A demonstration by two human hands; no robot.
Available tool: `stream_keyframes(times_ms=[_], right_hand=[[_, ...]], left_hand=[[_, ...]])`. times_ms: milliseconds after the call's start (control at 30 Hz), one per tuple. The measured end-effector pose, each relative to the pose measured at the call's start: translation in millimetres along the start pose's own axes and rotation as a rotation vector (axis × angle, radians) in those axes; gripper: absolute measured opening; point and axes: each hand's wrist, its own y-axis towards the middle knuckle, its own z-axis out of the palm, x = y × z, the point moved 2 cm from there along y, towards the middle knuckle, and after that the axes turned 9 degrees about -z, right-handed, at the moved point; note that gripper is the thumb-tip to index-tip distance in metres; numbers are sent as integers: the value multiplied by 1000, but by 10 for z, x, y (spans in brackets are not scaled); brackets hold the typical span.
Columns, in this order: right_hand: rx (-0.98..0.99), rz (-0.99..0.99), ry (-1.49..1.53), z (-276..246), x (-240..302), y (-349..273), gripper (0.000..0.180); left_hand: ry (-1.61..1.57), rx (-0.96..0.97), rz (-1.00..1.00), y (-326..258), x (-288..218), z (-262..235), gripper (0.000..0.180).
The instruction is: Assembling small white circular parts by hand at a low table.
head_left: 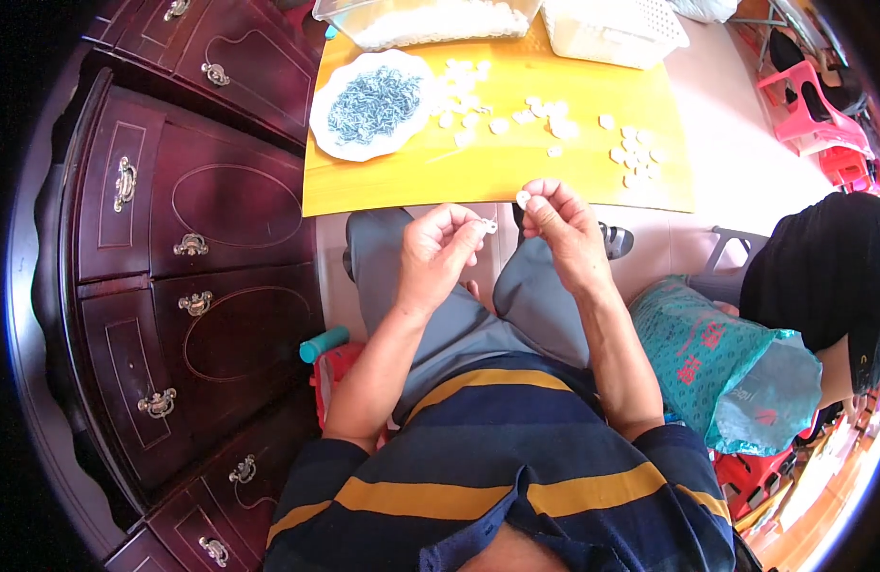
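The tabletop lies beyond the person's knees, with a clear tub and a white basket along its far side and a pale scalloped plate of dark grey slivers at its left. The work looks to be at a handling step: both hands are raised over the lap, just short of the near edge, apart from each other, each with one small part. The next move seems to call for fine fingertip control, turning the parts so their faces and any holes can be read before they meet anything else.

The left hand has its grip pinched, thumb against finger, on a white bit; the right hand has the same narrow pinch on a disc. Loose discs lie scattered and in a cluster on the tabletop.

The disc is white, thin and round, with a small dark mark near its middle, perhaps a hole. The bit is white too, partly covered by the fingertips and less regular in outline; its full shape I cannot tell.
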Motion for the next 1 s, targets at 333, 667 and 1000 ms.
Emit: stream_keyframes(times_ms=[333, 667, 1000], right_hand=[[43, -36, -49, 61, 14, -104, 13], [90, -61, -107, 70, -43, -121, 15], [106, -55, -86, 39, -102, -124, 15]], left_hand=[[101, -30, 11, -34, -11, 57, 8], [108, -49, 10, -30, 43, 45, 8], [132, -59, 7, -27, 63, 62, 10]])
